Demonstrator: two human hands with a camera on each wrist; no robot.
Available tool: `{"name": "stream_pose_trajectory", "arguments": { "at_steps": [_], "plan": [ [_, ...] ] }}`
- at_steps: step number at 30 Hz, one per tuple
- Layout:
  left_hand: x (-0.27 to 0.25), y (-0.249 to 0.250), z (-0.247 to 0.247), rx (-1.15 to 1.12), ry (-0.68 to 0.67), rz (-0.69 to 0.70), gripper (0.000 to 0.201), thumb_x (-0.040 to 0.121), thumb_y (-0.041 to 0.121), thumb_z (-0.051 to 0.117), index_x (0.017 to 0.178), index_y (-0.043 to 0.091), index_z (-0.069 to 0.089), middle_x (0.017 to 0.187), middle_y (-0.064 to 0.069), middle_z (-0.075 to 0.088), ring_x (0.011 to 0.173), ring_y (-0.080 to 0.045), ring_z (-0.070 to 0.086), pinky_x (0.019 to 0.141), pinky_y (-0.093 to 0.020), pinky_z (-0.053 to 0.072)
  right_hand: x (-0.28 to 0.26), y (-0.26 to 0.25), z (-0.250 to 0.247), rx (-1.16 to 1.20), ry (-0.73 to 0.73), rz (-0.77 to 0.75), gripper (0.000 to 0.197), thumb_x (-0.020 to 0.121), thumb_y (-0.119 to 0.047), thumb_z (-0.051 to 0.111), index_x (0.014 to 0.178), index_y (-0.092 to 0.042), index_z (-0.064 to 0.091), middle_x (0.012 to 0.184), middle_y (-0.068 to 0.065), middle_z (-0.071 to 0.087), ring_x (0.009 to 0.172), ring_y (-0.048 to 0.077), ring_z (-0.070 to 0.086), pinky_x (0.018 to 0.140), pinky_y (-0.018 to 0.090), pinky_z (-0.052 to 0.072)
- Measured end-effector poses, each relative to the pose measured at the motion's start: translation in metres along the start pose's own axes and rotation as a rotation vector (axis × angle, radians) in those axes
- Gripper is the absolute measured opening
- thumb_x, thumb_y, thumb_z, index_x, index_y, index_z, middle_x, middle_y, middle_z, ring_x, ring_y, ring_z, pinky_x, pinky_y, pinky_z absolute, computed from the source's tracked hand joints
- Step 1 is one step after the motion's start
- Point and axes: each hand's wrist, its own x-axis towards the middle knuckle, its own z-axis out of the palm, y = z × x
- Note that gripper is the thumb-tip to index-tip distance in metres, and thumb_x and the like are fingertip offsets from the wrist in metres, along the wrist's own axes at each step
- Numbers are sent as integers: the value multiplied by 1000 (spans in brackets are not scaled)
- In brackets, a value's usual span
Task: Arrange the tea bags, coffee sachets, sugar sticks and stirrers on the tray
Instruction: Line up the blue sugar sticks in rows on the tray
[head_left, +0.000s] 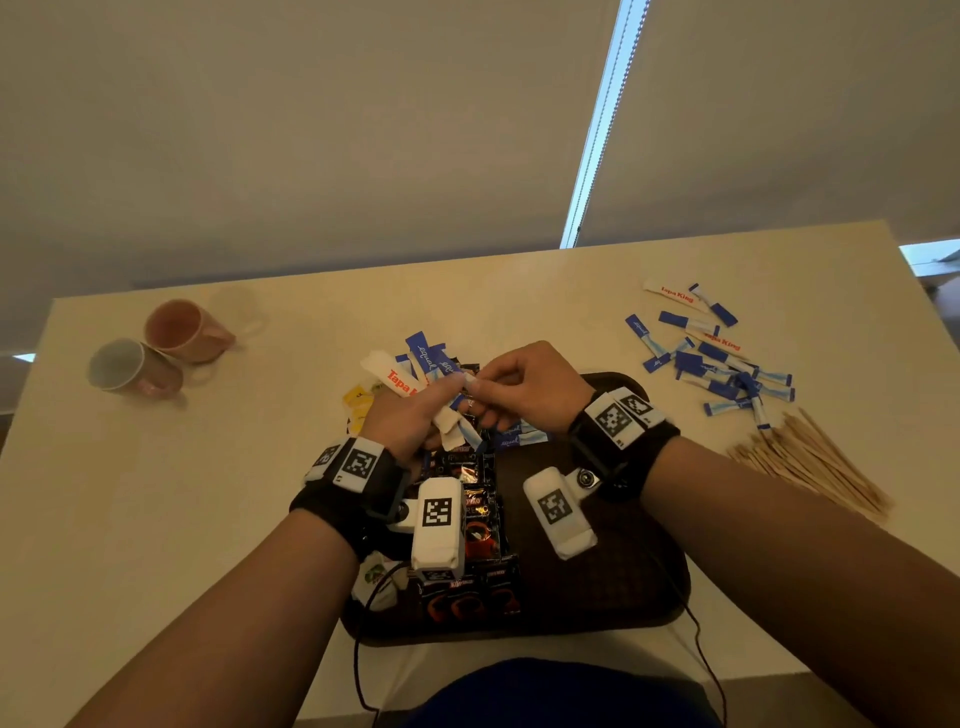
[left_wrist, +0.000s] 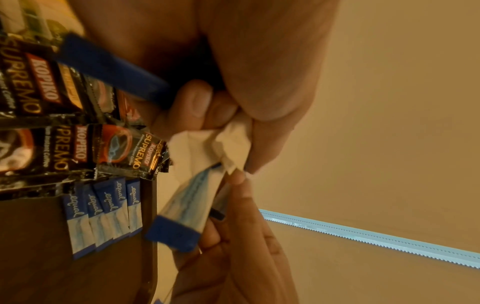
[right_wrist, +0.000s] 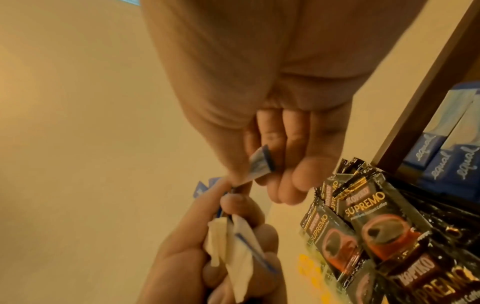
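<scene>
Above the far edge of the dark brown tray (head_left: 623, 597), my left hand (head_left: 415, 415) grips a fanned bundle of sugar sticks (head_left: 415, 364), blue "equal" ones and white "Tapa King" ones. My right hand (head_left: 498, 384) pinches the end of one blue-and-white stick (right_wrist: 259, 166) in that bundle. In the left wrist view the bundle (left_wrist: 187, 201) sits between curled fingers. Black Kopiko coffee sachets (head_left: 478, 519) lie in rows on the tray's left part, with a short row of equal sticks (left_wrist: 103, 216) beside them. Yellow tea bags (head_left: 358, 402) lie on the table left of the tray.
A loose pile of sugar sticks (head_left: 717, 358) and a heap of wooden stirrers (head_left: 810, 462) lie on the table to the right. Two cups (head_left: 156, 348) lie on their sides at far left. Another tea bag (head_left: 376, 577) sits at the tray's left rim.
</scene>
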Motion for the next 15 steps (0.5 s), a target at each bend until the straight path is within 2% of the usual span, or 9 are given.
{"name": "stream_pose_trajectory", "arguments": {
  "at_steps": [3, 7, 8, 10, 11, 13, 15],
  "plan": [
    [-1, 1, 5, -37, 15, -5, 19, 92, 20, 70, 77, 14, 61, 55, -4, 53, 34, -10, 34, 36, -18, 28, -2, 3, 0, 6, 72, -10, 24, 94, -22, 66, 100, 0, 72, 81, 15, 74, 64, 19, 69, 61, 31, 58],
    [-1, 0, 4, -7, 5, 11, 22, 93, 25, 70, 77, 14, 60, 51, -1, 52, 35, -11, 35, 37, -19, 29, -4, 4, -1, 78, 176, -29, 20, 92, -19, 69, 100, -1, 69, 80, 12, 75, 67, 22, 71, 65, 35, 59],
    [-2, -1, 5, 2, 1, 20, 20, 93, 25, 70, 78, 14, 61, 54, -2, 57, 35, -11, 37, 37, -19, 29, -3, 3, -1, 66, 223, -58, 17, 90, -19, 70, 96, -3, 71, 81, 11, 75, 70, 22, 71, 67, 35, 59],
    [-4, 0, 6, 19, -10, 44, 12, 92, 20, 71, 84, 14, 64, 62, -5, 66, 36, -9, 45, 36, -19, 32, 1, -1, -2, 60, 293, -105, 9, 88, -16, 74, 90, -7, 73, 81, 7, 74, 72, 13, 69, 69, 26, 59],
    [-5, 0, 8, 34, -22, 54, 8, 92, 17, 71, 87, 14, 65, 65, -4, 68, 39, -8, 52, 36, -19, 35, 2, -4, -2, 83, 290, -111, 8, 86, -15, 75, 89, -8, 73, 82, 7, 74, 72, 10, 69, 69, 24, 58],
    [-6, -1, 9, 65, -63, 88, 6, 92, 11, 70, 92, 16, 66, 67, 1, 70, 52, -9, 65, 41, -18, 43, 4, -10, -2, 131, 220, -100, 11, 85, -15, 77, 92, -6, 74, 85, 10, 75, 76, 14, 71, 71, 26, 58],
    [-5, -1, 10, 120, -94, 120, 10, 91, 7, 70, 93, 16, 67, 69, 3, 72, 62, -11, 70, 48, -20, 49, 3, -15, -2, 123, 148, -90, 15, 85, -15, 77, 97, -5, 74, 86, 11, 75, 76, 16, 72, 70, 26, 59]
  ]
}}
